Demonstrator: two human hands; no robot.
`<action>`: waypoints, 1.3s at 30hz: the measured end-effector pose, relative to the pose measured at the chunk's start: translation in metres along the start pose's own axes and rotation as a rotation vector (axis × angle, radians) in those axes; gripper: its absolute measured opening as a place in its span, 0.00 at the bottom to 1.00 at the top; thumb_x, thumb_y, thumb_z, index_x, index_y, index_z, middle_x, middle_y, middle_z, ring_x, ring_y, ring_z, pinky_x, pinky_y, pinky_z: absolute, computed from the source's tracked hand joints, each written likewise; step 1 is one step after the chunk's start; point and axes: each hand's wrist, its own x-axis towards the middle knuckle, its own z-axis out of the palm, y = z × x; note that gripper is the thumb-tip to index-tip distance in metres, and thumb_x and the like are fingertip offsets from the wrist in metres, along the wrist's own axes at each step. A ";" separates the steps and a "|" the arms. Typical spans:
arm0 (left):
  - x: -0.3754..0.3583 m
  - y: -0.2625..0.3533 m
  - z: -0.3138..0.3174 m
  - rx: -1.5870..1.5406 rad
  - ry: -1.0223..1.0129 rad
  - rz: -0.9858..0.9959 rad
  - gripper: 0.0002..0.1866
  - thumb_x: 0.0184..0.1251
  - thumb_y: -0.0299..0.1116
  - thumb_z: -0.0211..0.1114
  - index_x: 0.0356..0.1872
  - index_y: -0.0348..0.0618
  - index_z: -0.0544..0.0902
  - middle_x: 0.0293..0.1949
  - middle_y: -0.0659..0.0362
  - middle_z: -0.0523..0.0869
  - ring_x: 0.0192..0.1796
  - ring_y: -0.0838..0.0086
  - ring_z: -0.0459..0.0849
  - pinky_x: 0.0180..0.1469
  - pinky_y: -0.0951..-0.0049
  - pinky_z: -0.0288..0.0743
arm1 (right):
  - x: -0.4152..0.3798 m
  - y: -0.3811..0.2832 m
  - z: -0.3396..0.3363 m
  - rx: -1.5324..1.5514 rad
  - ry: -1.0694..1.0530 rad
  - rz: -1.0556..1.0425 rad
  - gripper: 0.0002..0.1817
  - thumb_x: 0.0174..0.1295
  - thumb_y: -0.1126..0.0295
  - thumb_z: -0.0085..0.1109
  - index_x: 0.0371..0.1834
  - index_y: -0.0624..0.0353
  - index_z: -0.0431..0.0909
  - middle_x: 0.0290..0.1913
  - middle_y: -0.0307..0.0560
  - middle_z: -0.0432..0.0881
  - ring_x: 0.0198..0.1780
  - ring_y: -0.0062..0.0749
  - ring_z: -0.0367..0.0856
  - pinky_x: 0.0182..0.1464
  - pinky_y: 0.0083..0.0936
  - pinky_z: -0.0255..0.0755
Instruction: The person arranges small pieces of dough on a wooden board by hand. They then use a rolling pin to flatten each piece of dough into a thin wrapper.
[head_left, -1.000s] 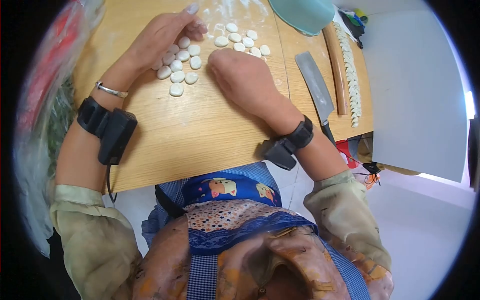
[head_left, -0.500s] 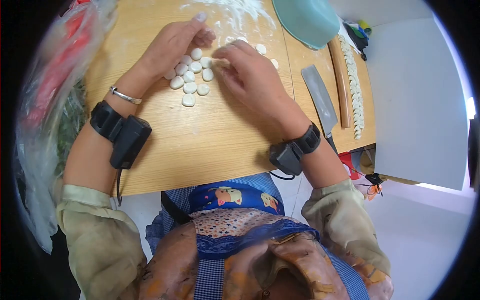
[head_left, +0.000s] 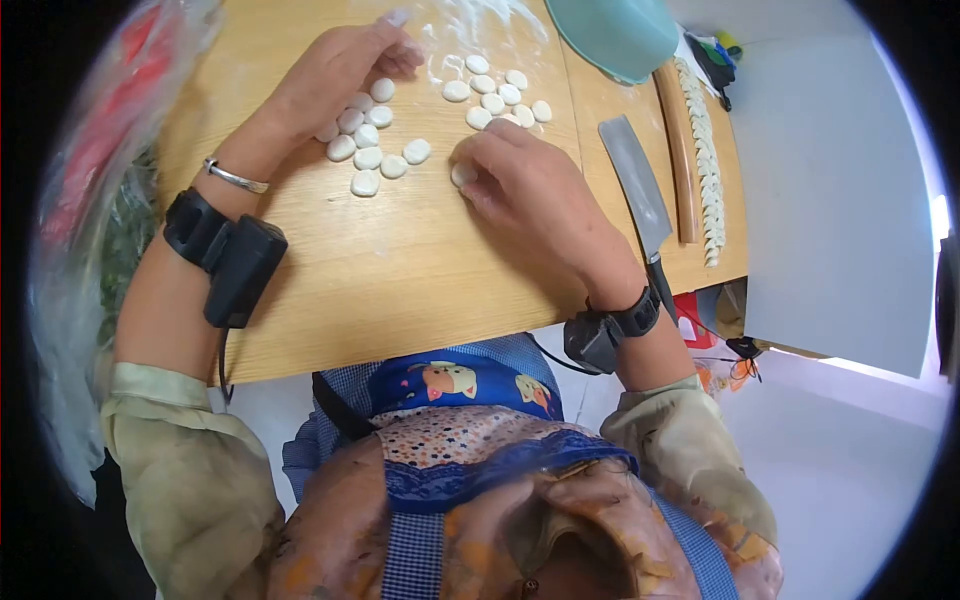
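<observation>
Small flattened white dough pieces (head_left: 367, 159) lie in a loose cluster on the wooden table, beside and partly behind my left hand (head_left: 350, 75). That hand rests on its edge with the thumb held away from loosely bent fingers, and I see nothing in it. My right hand (head_left: 530, 185) is low over the table, its thumb and fingers closed around one dough piece (head_left: 463, 175) that shows at the fingertips. A second group of dough pieces (head_left: 492, 103) lies just beyond my right hand, some partly covered by its knuckles.
A cleaver (head_left: 638, 180) lies to the right, alongside a wooden rolling pin (head_left: 679, 150) and a long row of pleated dough strip (head_left: 706, 160). At the back stands a teal bowl (head_left: 615, 40). Flour (head_left: 480, 18) dusts the far tabletop; a plastic bag (head_left: 95, 220) hangs at the left.
My right hand has moved toward me and to the right, away from the far dough group, which is now uncovered. A dough piece now shows in its fingers. My left hand stays beside the cluster.
</observation>
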 end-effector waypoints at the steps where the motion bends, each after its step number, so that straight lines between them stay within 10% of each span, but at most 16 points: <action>1: 0.001 -0.003 0.000 -0.001 -0.008 0.000 0.35 0.87 0.59 0.44 0.50 0.32 0.86 0.47 0.55 0.89 0.52 0.71 0.86 0.62 0.70 0.76 | -0.003 0.000 0.000 0.000 0.003 0.007 0.07 0.66 0.72 0.61 0.43 0.61 0.78 0.39 0.53 0.80 0.40 0.55 0.82 0.42 0.46 0.76; 29: 0.001 -0.005 -0.003 -0.078 0.023 -0.052 0.34 0.86 0.58 0.46 0.50 0.32 0.86 0.47 0.55 0.89 0.52 0.72 0.84 0.63 0.70 0.74 | 0.023 0.013 0.023 -0.038 0.221 -0.040 0.06 0.68 0.69 0.56 0.41 0.60 0.76 0.35 0.53 0.82 0.35 0.51 0.83 0.37 0.44 0.77; 32: 0.002 -0.012 -0.005 -0.097 0.041 -0.066 0.35 0.86 0.58 0.46 0.50 0.32 0.86 0.47 0.55 0.89 0.52 0.73 0.84 0.63 0.71 0.75 | 0.008 0.004 -0.004 0.349 0.059 0.159 0.08 0.69 0.67 0.58 0.39 0.61 0.79 0.32 0.55 0.82 0.32 0.52 0.81 0.37 0.42 0.75; 34: 0.004 -0.011 -0.006 -0.058 0.014 -0.070 0.35 0.86 0.59 0.46 0.50 0.32 0.86 0.47 0.55 0.89 0.53 0.73 0.84 0.63 0.71 0.75 | -0.001 0.000 -0.005 0.449 -0.311 0.012 0.07 0.73 0.69 0.59 0.44 0.61 0.81 0.28 0.47 0.78 0.30 0.32 0.75 0.36 0.27 0.73; 35: 0.003 -0.011 -0.006 -0.059 0.015 -0.070 0.35 0.86 0.59 0.46 0.50 0.32 0.86 0.47 0.55 0.89 0.53 0.73 0.84 0.63 0.71 0.75 | -0.001 -0.001 -0.003 0.340 -0.234 -0.024 0.08 0.69 0.68 0.58 0.42 0.61 0.81 0.32 0.55 0.81 0.34 0.52 0.82 0.39 0.42 0.76; 39: 0.001 -0.005 -0.003 -0.037 0.033 -0.090 0.36 0.86 0.60 0.45 0.50 0.32 0.86 0.47 0.55 0.89 0.53 0.72 0.84 0.64 0.71 0.75 | 0.018 0.008 -0.002 0.162 0.095 0.121 0.09 0.66 0.70 0.61 0.45 0.61 0.81 0.39 0.54 0.82 0.43 0.52 0.84 0.45 0.41 0.78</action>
